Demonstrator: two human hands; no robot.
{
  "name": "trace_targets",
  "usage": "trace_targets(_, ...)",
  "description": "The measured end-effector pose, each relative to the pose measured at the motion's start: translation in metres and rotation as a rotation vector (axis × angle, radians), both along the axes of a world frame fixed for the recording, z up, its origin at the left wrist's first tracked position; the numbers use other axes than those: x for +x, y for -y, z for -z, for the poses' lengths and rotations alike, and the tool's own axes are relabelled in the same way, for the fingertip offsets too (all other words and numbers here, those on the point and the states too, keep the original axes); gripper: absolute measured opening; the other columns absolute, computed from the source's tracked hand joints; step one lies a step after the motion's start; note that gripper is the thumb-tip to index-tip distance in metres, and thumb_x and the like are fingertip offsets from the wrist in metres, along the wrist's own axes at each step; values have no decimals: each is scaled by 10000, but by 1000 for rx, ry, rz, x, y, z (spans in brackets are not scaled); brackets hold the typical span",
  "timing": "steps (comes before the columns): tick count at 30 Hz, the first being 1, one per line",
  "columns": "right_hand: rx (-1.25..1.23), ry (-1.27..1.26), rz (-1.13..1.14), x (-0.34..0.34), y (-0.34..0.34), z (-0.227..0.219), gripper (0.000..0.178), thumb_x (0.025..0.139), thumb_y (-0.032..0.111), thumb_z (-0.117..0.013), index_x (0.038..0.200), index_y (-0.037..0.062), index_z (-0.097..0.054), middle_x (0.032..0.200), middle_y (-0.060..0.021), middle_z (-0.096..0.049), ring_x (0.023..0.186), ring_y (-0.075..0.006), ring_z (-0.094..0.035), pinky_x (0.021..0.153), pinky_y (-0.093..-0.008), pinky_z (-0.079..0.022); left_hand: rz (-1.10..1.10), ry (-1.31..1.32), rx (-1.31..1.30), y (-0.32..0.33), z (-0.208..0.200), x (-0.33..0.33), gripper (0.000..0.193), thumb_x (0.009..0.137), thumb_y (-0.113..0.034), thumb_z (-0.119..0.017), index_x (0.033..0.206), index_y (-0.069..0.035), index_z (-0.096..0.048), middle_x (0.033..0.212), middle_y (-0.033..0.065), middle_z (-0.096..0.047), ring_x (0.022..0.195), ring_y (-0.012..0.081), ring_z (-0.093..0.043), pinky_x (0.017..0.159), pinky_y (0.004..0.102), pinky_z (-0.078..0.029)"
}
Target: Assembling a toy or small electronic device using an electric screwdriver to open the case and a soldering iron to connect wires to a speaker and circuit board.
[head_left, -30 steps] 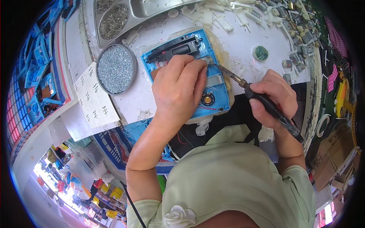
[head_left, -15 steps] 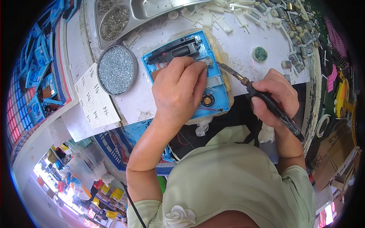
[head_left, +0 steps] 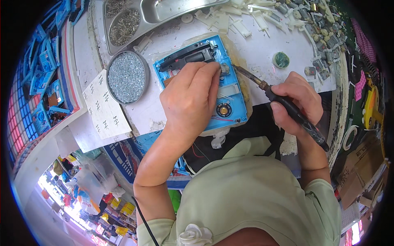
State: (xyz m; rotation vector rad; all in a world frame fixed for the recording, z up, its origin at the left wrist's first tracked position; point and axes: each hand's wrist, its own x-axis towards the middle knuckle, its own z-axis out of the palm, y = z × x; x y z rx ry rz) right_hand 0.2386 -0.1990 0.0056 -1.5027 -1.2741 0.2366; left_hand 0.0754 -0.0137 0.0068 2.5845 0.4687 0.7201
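While my left hand (head_left: 191, 96) presses flat on the open blue plastic case (head_left: 205, 82), fingers spread over its middle and closed on nothing, my right hand (head_left: 297, 102) is wrapped tight around the black handle of a soldering iron (head_left: 273, 92). Its tip reaches left into the case, just beside my left fingertips (head_left: 215, 69) at the far end, near a small metal part. The case lies on the white bench (head_left: 262, 45), near the front edge. I judge the job midway: a black strip and a round speaker (head_left: 223, 110) sit in place, thin wires lie loose, and no cover is on. Room is tight: a round tin of screws (head_left: 127, 77) stands just left, a metal tray (head_left: 164, 12) beyond, white plastic pieces (head_left: 230, 20) scattered far, a paper sheet (head_left: 106, 108) overhanging near left.
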Motion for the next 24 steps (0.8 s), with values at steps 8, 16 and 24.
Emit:
trace_targets(8, 41, 1, -9, 2, -7, 4, 268, 763, 39, -776, 1015, -11, -700, 754, -88, -658, 562, -226, -528, 525, -326, -420, 14, -67, 77, 0, -5, 4, 147, 819, -64, -762, 953, -84, -705, 853, 46, -649, 680, 246, -659, 600, 341, -512)
trace_targets(16, 51, 43, -35, 4, -11, 4, 282, 752, 35, -771, 1022, 5, -697, 759, -82, -661, 558, -235, -535, 525, -331, -434, -2, -112, 95, 1, -6, 7, 116, 832, -80, -751, 932, -86, -691, 819, 50, -610, 651, 250, -638, 583, 351, -497)
trace_targets(24, 59, 56, -26, 3, -13, 6, 295, 744, 42, -777, 1027, 21, -698, 741, -71, -649, 555, -238, -536, 523, -334, -440, 15, -198, 64, 1, -17, 7, 134, 833, -13, -775, 950, -40, -716, 857, 93, -678, 700, 272, -673, 608, 349, -533)
